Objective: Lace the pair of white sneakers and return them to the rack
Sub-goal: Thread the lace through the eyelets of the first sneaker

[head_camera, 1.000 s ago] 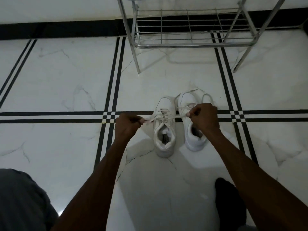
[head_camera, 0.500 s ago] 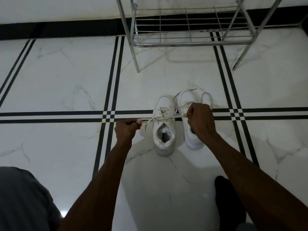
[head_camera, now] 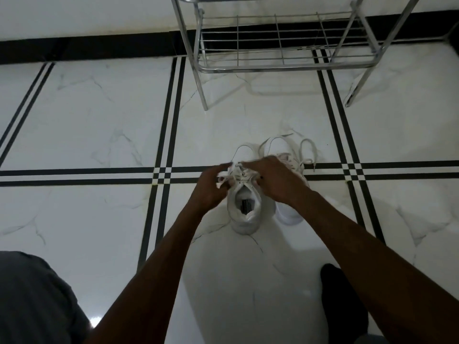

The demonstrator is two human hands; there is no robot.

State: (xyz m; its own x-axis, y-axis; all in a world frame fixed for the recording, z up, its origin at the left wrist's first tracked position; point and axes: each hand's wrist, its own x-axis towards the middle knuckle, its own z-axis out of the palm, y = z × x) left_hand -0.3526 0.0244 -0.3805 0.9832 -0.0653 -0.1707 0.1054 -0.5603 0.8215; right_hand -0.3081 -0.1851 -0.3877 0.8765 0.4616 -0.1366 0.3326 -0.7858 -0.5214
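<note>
Both hands, left hand (head_camera: 211,187) and right hand (head_camera: 278,180), pinch laces (head_camera: 239,173) on the center-frame sneaker (head_camera: 244,209), tying; next, knotting tight.

Single head-worn wide-angle view, looking forward and steeply down from above the person's own arms. Marble floor (head_camera: 104,125) fills most of the frame, its straight tile lines bowed near the edges. Both hands and the sneakers (head_camera: 260,194) sit near centre, close below the lens. Rack (head_camera: 285,68) at top, cropped. No second view to overlap.
</note>
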